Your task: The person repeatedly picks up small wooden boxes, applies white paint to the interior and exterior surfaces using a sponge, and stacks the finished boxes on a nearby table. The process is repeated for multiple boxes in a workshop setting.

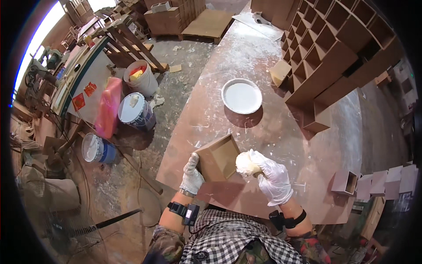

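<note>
Holding brown box [216,162], white bowl [242,112] beyond, stacked boxes [332,66] right

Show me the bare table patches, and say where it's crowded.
The table, though smeared white, is free left of the bowl to the edge, and between the right hand, box stack and small box. It's crowded at upper right, under the box stack, and over the near edge, where the left hand holds an open box beside the right hand's pale wad.
</note>
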{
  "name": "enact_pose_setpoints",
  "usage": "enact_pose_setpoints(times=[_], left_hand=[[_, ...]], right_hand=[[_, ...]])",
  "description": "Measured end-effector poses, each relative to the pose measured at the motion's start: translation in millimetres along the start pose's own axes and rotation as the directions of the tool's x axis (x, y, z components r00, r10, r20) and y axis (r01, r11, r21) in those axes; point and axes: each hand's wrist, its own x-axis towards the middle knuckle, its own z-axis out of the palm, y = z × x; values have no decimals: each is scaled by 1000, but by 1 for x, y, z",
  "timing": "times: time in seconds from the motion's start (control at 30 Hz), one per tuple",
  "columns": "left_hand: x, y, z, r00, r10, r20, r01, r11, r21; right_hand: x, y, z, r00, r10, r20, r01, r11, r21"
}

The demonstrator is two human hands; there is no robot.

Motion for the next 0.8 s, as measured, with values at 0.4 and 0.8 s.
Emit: enact_pose_setpoints(times=[0.4, 0.8], left_hand=[[25, 16, -15, 995, -94, -30, 93, 996, -8], [36, 13, -6, 991, -107, -84, 113, 991, 74]], right_hand=[[40, -24, 63, 953, 89, 288, 10, 946, -324], [120, 27, 101, 884, 389, 261, -191, 807, -558]])
